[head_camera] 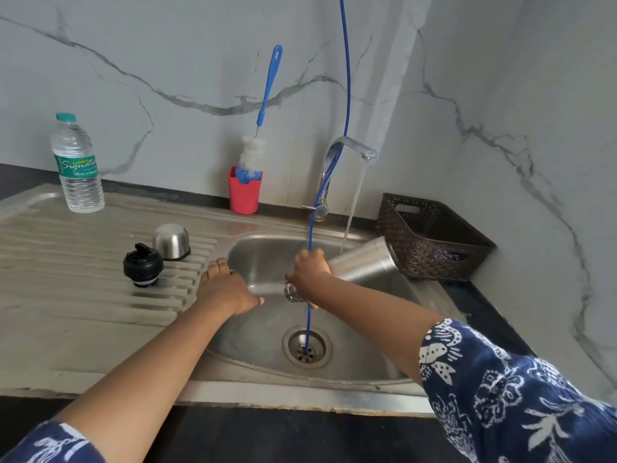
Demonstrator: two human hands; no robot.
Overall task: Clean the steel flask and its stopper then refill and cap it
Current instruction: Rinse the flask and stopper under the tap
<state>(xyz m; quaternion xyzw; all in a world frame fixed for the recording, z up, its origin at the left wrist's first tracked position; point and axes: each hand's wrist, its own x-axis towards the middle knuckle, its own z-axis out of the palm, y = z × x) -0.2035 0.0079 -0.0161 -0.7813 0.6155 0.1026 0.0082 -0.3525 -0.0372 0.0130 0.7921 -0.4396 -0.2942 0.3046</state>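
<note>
head view: flask [367,262] over steel sink [260,255], dark counter [480,305], marble walls [167,61].

Silver steel flask [364,260] gleaming over the grey steel sink [260,329]. On the drainboard, a black stopper [143,265] with a pale ring, and a silver cup [171,241]. At the back edge, a red holder [244,195] with a brush [268,91]: blue handle, white and blue bristles. Back left corner, a clear bottle [77,165], green label, teal cap. Blue cord [347,78] down the middle. Dark brown woven basket [424,262]. White marble wall [167,55], grey veins. Navy sleeve [500,396], white floral print.
</note>
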